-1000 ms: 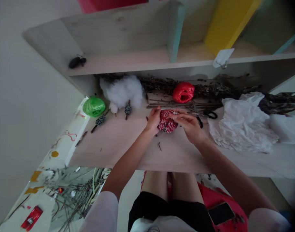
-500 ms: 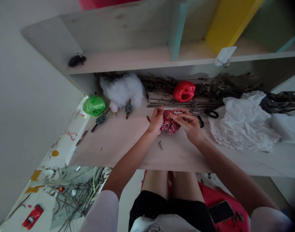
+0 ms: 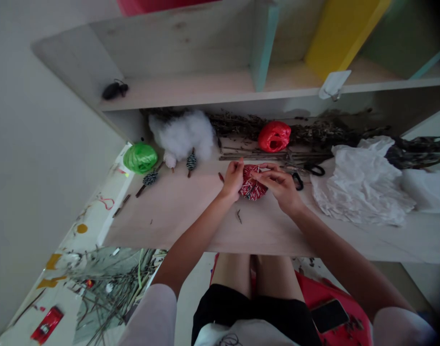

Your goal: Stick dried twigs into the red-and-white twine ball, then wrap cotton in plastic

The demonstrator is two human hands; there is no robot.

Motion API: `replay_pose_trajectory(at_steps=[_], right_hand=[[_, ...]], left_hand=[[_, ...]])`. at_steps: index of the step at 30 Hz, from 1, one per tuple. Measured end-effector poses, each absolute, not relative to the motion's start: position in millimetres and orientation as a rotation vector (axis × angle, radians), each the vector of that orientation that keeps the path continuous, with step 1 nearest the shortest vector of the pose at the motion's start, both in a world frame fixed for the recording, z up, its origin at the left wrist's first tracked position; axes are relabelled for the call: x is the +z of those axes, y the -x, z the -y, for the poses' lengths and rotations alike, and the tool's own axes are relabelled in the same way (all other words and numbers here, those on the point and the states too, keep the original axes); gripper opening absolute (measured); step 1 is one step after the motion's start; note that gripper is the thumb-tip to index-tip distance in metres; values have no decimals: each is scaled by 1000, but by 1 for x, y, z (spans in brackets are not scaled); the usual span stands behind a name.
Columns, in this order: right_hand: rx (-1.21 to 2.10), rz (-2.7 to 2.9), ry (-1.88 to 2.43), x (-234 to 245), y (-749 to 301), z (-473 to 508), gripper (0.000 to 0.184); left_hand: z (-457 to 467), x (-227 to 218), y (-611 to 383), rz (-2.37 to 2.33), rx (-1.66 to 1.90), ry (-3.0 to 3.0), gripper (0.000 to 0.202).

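Observation:
A round bundle wound with red and white string sits just above the shelf board, between my hands. My left hand grips its left side, thumb pointing up. On the other side, my right hand has its thumb and forefinger pinched together at the bundle's upper face. A short pale strand shows by those fingertips; whether they hold it I cannot make out. Behind my right hand lie black-handled scissors, partly hidden. A small dark twig lies below the bundle, and a reddish stick end is left of my left hand.
Along the back are white stuffing, a red twine roll and dried stalks. Leftward lie a green twine roll and string-wrapped sticks. Crumpled white plastic fills the right. An upper shelf overhangs the back.
My right fingertips have shifted slightly left and down over the string-wound bundle. The pale strand stands out less between them. My left hand keeps its hold in place.

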State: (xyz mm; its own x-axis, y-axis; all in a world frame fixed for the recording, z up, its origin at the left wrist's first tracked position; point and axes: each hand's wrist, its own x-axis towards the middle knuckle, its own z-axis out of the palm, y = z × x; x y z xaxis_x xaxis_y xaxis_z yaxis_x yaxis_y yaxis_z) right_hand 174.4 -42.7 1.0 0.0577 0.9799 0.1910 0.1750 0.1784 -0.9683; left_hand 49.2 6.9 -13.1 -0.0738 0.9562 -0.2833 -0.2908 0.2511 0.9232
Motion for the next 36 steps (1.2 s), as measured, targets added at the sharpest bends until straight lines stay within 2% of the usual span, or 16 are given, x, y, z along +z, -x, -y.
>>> replay_pose_trajectory(at_steps=[9, 17, 36], right_hand=[[753, 1412, 1240, -6, -175, 38, 30], [590, 1529, 1272, -9, -177, 38, 29], [466, 1656, 1285, -10, -182, 37, 26]], left_hand=[[-7, -16, -50, -1281, 1164, -851, 26], [-10, -22, -51, -1386, 1182, -1056, 25], [-13, -29, -49, -1599, 1226, -1225, 25]])
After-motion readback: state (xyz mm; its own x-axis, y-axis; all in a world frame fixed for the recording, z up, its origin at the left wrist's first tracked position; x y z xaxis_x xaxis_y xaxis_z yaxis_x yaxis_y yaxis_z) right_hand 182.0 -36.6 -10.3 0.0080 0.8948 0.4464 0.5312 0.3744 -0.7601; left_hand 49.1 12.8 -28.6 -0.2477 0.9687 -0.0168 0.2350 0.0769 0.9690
